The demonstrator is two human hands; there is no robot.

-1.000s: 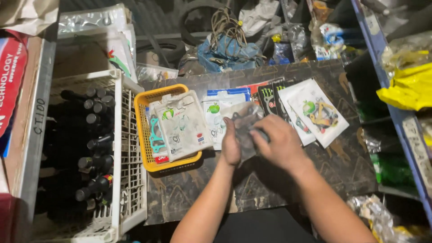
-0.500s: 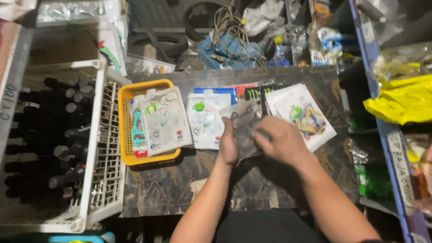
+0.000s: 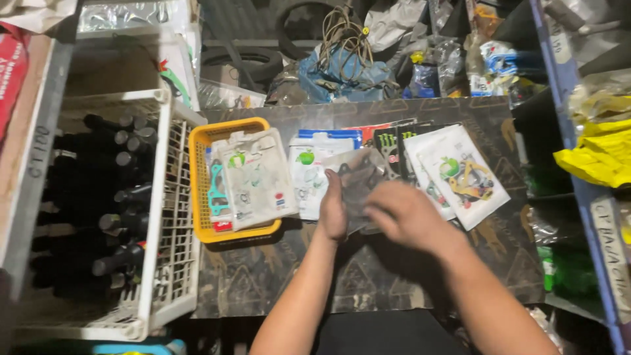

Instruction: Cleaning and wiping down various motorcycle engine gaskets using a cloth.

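Over the dark worktop (image 3: 276,283), both my hands hold a clear plastic packet (image 3: 358,177) with dark gasket parts inside. My left hand (image 3: 333,209) grips its left edge, thumb on top. My right hand (image 3: 404,213) covers its lower right part. Just left of the packet lies a white packet with a green apple picture (image 3: 307,172). To the right lie two more white packets (image 3: 463,174) showing gaskets. A yellow plastic basket (image 3: 202,197) on the left carries several clear gasket packets (image 3: 253,177).
A white plastic crate (image 3: 174,197) with several black cylindrical parts (image 3: 115,197) stands at the far left. Behind the worktop are a blue bag with tangled cords (image 3: 345,62) and a tyre (image 3: 240,59). Blue shelving (image 3: 578,164) with a yellow bag (image 3: 601,154) runs along the right.
The view has shifted slightly. My hands stay on the clear packet in the middle of the worktop, and my right hand has slid lower across it.
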